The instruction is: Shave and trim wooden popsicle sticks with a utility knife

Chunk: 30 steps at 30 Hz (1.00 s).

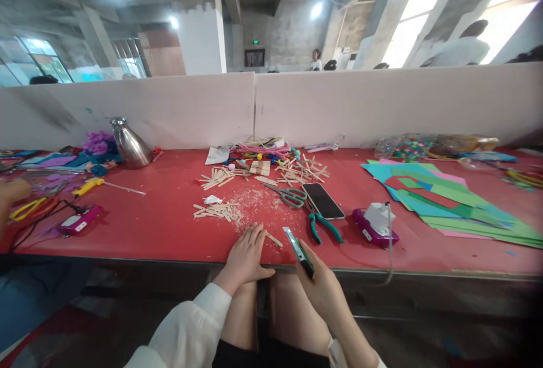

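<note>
My left hand point(247, 255) lies flat on the red table point(169, 229) near its front edge, fingers stretched out. A small wooden stick point(274, 239) sticks out to the right from beside its fingertips; whether they press on it is hard to tell. My right hand point(319, 280) grips a green and black utility knife point(299, 251), its blade pointing up and left, a little right of the stick. Wood shavings point(250, 204) are scattered beyond my left hand. A pile of cut sticks point(217, 211) lies to the left of them, beside a crumpled white scrap point(212, 199).
Scissors point(292, 197), teal pliers point(324, 226), a phone point(323, 200) and a purple power strip with a white plug point(375, 228) lie to the right. Coloured paper point(445, 201) is farther right. A steel jug point(132, 144) stands back left. Another person's hand point(12, 195) is at the left edge.
</note>
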Motion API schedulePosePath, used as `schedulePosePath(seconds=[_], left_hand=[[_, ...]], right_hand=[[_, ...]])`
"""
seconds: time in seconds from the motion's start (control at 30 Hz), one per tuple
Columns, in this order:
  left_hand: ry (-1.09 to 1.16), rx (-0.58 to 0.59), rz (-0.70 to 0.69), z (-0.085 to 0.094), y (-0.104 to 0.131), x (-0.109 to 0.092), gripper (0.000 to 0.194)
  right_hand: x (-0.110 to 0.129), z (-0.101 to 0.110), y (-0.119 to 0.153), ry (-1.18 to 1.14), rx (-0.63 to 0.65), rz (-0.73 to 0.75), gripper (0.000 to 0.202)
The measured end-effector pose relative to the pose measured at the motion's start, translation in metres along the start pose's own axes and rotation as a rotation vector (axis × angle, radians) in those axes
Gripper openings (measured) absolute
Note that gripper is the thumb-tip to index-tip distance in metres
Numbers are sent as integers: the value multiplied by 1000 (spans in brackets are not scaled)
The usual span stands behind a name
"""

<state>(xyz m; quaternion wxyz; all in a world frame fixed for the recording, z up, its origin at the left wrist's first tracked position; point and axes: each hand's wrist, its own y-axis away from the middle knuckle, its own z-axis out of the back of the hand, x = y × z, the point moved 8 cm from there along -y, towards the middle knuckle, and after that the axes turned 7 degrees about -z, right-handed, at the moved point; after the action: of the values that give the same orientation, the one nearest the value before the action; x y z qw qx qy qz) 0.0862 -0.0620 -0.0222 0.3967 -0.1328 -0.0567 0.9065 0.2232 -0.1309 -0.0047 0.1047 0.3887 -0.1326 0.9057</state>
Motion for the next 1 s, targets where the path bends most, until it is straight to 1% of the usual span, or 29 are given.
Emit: schedulePosePath(seconds=[0.2,0.4,0.53,0.6,0.67,0.73,0.9,0.93,1.0], left_hand=[[-23,-27,-10,3,1,0,86],[-39,-51,1,6,2,-1,88],[-44,-60,12,7,2,-1,90],[-46,-66,18,8,3,-1,90],[-48,-70,22,8,3,0,90],[-49,-70,24,7,3,0,91],[-48,-61,30,4,3,1,93],[-48,-58,32,3,3,2,94],[-46,-51,38,2,3,3,94]], right_hand=[[1,1,9,-14,-21,27,41],[-1,3,20,-17,0,40,42],[9,-1,27,-3,57,77,41],[17,-5,28,42,100,120,40],[23,-8,26,108,116,155,40],[22,-8,21,161,88,148,41],[8,-1,10,221,-24,63,41],[7,-1,10,220,-30,70,41],[10,-4,13,215,-2,122,39]])
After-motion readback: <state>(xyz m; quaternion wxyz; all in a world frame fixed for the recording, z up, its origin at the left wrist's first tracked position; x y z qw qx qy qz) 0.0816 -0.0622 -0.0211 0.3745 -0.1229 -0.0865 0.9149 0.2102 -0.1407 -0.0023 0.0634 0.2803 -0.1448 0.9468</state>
